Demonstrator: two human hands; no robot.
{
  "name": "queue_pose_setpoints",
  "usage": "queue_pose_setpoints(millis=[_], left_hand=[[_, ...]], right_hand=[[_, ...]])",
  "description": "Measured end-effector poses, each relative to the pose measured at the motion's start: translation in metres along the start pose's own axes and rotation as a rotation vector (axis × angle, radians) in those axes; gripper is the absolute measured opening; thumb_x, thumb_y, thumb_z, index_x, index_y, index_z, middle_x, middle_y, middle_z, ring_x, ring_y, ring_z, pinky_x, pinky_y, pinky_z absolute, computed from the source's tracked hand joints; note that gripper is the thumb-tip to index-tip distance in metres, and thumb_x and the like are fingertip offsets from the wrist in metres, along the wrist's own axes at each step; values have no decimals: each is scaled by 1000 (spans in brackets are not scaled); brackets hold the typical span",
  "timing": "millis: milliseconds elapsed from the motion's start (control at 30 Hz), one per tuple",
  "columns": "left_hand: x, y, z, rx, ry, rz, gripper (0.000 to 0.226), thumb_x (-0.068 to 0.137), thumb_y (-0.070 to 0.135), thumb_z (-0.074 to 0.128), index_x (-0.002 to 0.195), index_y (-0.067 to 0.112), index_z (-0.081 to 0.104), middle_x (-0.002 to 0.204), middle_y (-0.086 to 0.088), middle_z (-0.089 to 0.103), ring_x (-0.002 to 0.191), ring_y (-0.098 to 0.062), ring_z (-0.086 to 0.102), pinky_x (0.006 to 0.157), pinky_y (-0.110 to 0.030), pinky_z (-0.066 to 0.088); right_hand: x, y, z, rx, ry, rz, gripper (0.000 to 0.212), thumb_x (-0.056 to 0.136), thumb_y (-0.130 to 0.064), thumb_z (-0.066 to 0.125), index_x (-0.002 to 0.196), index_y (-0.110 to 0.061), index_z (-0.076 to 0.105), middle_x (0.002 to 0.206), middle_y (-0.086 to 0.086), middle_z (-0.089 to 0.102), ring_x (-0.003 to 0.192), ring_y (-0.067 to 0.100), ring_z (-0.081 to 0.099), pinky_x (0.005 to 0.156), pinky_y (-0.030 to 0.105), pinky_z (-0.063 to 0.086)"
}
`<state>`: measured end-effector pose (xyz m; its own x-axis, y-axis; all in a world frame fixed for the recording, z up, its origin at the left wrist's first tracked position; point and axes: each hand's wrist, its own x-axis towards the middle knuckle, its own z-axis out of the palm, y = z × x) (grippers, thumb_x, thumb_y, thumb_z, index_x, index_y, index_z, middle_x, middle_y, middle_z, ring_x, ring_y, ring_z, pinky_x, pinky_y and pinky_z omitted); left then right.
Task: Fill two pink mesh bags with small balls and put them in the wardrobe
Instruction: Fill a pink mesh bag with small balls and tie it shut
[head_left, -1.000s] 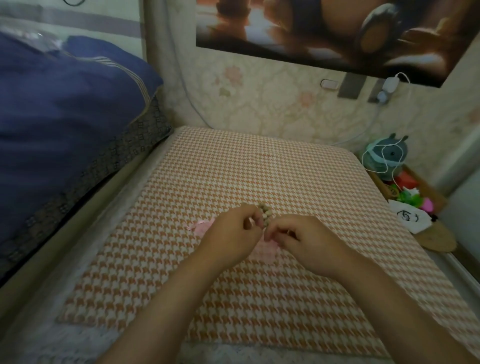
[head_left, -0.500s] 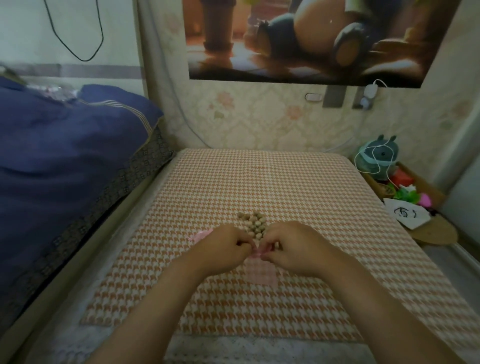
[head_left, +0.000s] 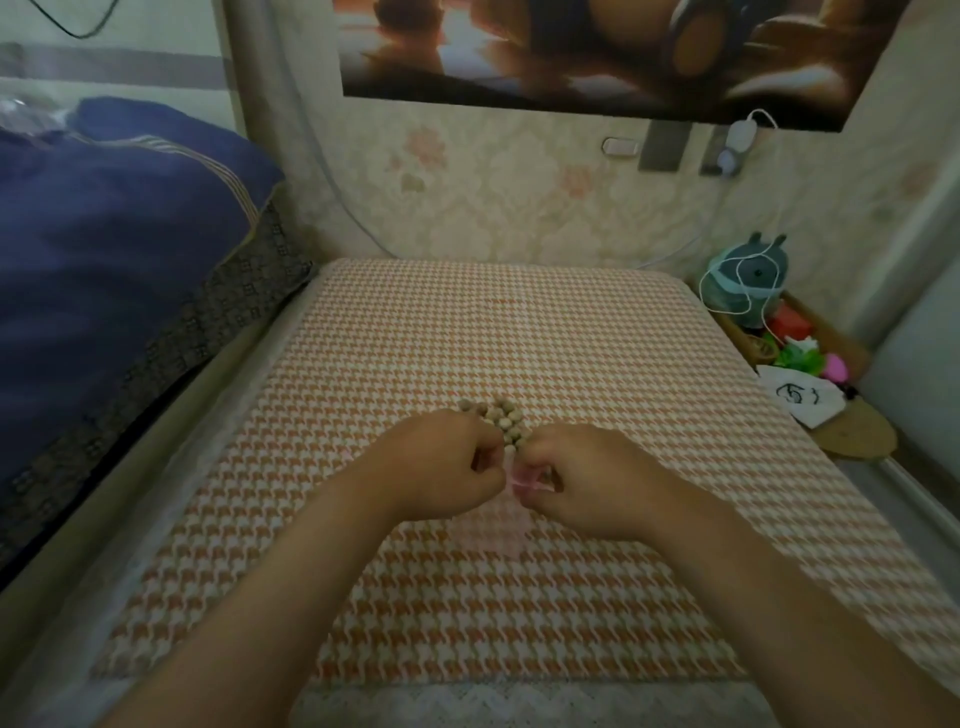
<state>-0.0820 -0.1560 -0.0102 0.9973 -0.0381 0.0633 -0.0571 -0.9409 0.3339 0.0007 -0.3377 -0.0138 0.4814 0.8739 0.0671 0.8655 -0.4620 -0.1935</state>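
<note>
A sheer pink mesh bag lies on the orange houndstooth cloth, its mouth pointing away from me. My left hand and my right hand pinch the bag's top edge from either side, fingers curled. Just beyond my fingertips sits a small heap of beige balls, partly hidden by my left hand. A sliver of a second pink bag peeks out left of my left wrist.
A blue quilt is piled on the bed to the left. At the right edge a low wooden tray holds a teal plush toy, a white pouch and bright small items. A white cable hangs from the wall socket.
My view has tilted and moved closer. Both hands stay together at the bag's mouth, and the bag's body now lies stretched toward me below them.
</note>
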Motion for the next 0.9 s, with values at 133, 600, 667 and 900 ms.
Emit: queue_pose_setpoints(millis=[133, 600, 667, 900], left_hand=[[-8, -12, -2, 60, 11, 17, 16, 83, 43, 52, 72, 32, 55, 74, 10, 61, 72, -7, 56, 62, -29, 47], [-1, -16, 17, -136, 234, -233, 39, 92, 44, 53, 76, 14, 72, 76, -7, 71, 68, -22, 65, 62, -40, 56], [-3, -15, 15, -199, 266, -253, 30, 89, 41, 57, 76, 20, 73, 76, 1, 72, 68, -18, 67, 61, -37, 57], [-9, -17, 18, -245, 126, -241, 18, 83, 30, 67, 101, 32, 70, 98, 20, 62, 76, 5, 57, 60, -9, 40]], right_hand=[[-3, 2, 6, -51, 40, -17, 13, 91, -42, 62, 101, -35, 65, 96, -18, 50, 90, 6, 52, 72, 30, 45], [6, 44, 15, 361, 342, 373, 26, 94, -16, 64, 98, -41, 67, 97, -20, 67, 75, 3, 60, 74, 25, 56], [7, 53, 26, 267, 228, 423, 17, 91, -23, 66, 95, -39, 71, 93, -20, 67, 80, 0, 60, 80, 34, 57], [7, 49, 37, 132, 49, 459, 13, 81, -39, 72, 94, -39, 71, 88, -18, 63, 87, 8, 62, 75, 31, 54]])
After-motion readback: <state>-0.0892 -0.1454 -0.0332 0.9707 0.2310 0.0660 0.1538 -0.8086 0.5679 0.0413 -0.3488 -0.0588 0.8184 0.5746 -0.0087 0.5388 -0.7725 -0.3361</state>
